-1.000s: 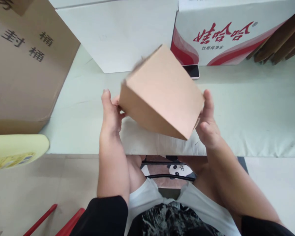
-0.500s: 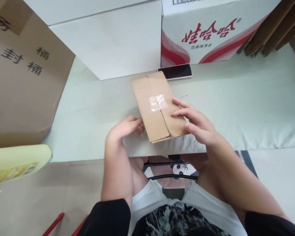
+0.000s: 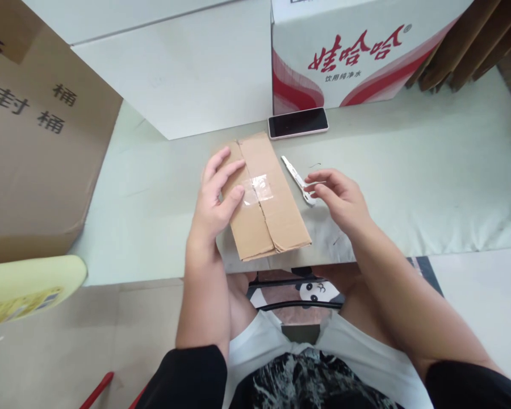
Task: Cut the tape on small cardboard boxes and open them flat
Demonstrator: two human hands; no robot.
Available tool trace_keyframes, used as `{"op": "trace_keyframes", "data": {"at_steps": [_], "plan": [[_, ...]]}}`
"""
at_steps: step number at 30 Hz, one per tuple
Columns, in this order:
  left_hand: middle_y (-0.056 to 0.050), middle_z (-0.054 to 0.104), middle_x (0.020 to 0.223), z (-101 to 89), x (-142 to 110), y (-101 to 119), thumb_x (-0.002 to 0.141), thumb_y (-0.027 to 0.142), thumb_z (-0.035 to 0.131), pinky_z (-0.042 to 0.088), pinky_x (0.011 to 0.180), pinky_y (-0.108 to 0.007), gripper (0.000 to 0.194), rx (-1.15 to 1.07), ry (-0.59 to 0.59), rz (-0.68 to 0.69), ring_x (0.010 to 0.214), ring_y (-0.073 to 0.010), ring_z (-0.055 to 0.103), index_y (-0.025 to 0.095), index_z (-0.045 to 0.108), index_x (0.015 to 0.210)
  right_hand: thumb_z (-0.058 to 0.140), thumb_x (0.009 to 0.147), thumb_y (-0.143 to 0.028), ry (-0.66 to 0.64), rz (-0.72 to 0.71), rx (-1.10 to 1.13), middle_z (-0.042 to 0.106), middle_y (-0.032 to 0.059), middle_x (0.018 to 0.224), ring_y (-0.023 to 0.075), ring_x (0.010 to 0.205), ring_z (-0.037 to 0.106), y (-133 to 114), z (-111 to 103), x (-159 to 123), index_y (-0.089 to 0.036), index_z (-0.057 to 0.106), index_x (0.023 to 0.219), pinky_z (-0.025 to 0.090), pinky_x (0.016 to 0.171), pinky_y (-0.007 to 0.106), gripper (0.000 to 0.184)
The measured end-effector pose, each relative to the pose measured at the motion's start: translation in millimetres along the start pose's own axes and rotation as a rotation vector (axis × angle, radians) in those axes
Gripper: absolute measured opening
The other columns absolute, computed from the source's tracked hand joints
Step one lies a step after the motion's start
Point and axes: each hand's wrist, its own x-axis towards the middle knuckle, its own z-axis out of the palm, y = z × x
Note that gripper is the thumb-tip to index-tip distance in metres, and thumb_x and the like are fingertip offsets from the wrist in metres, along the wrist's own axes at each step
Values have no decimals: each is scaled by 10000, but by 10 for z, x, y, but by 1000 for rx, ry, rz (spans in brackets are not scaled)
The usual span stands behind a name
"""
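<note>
On the table (image 3: 409, 187), box (image 3: 279, 213) still taped, left hand (image 3: 215, 204) spread on top. Right hand (image 3: 343, 199) near cutter (image 3: 293, 171), can't tell if gripping.

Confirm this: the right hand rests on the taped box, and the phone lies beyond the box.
Not quite: the head view shows the left hand on the taped box; the right hand is by the white tool. The phone does lie beyond the box.
</note>
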Motion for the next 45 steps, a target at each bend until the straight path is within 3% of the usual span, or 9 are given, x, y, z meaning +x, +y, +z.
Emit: {"op": "trace_keyframes", "data": {"at_steps": [5, 9, 13, 18, 21, 28, 38, 42, 45], "plan": [[-70, 472, 1618, 21, -8, 16, 965, 696, 536, 334, 1291, -563, 555, -13, 12, -15, 1554, -338, 389, 338, 657, 1372, 619, 836, -288, -33, 53, -707, 696, 203, 1261, 397, 1177, 635, 128, 132, 153, -157, 583, 1443, 506, 1023, 588, 622], [-68, 468, 1617, 32, -12, 18, 962, 703, 532, 324, 1295, -569, 559, -13, 11, -21, 1557, -338, 381, 343, 653, 1373, 537, 853, -208, -74, 180, -782, 739, 173, 1187, 373, 1059, 675, -23, 149, 188, -153, 520, 1501, 534, 916, 517, 651], [-73, 467, 1614, 42, -11, 15, 966, 711, 515, 321, 1295, -572, 567, -17, 12, -10, 1554, -333, 384, 341, 650, 1374, 510, 824, -210, 57, 285, -568, 740, 76, 870, 274, 762, 658, -190, 9, 155, -211, 580, 1388, 514, 726, 412, 568], [-77, 481, 1600, 56, -4, 22, 960, 716, 522, 335, 1290, -564, 569, -21, 18, -16, 1543, -329, 403, 340, 655, 1366, 493, 767, -228, 203, 259, 275, 570, -49, 676, 122, 489, 487, -298, -120, 113, -290, 560, 1082, 376, 476, 254, 328], [-87, 478, 1599, 58, -2, 27, 959, 708, 531, 339, 1288, -565, 566, -31, 25, -20, 1539, -334, 409, 330, 660, 1360, 553, 713, -227, 206, 178, 520, 522, -72, 615, 102, 461, 462, -310, -121, 108, -285, 522, 963, 364, 450, 232, 259], [-82, 483, 1593, 48, -1, 33, 957, 715, 528, 332, 1293, -566, 567, -24, 27, -32, 1540, -335, 405, 334, 663, 1353, 718, 804, -346, 60, 83, 505, 493, -114, 611, 81, 436, 448, -311, -119, 48, -305, 477, 1021, 373, 452, 229, 327], [-99, 498, 1574, 354, 12, 270, 1007, 660, 474, 283, 1303, -572, 530, -55, 31, 13, 1532, -320, 415, 303, 650, 1358, 618, 777, -661, 7, -181, 468, 771, -13, 994, 211, 678, 699, -628, -506, -155, -471, 568, 1248, 510, 568, 385, 511], [-89, 508, 1569, 454, 18, 385, 1018, 673, 429, 259, 1317, -555, 536, -76, -19, 33, 1534, -304, 429, 317, 642, 1357, 836, 759, -467, 157, -310, 507, 470, -73, 517, 120, 330, 469, -832, -417, -232, -310, 643, 809, 321, 353, 293, 254], [-96, 508, 1573, 462, 20, 404, 1026, 659, 422, 262, 1316, -555, 528, -76, -23, 41, 1539, -300, 424, 312, 637, 1361, 798, 837, -496, 257, -322, 484, 349, -90, 434, 89, 251, 347, -961, -246, -289, -255, 592, 693, 147, 289, 269, 348]]}}
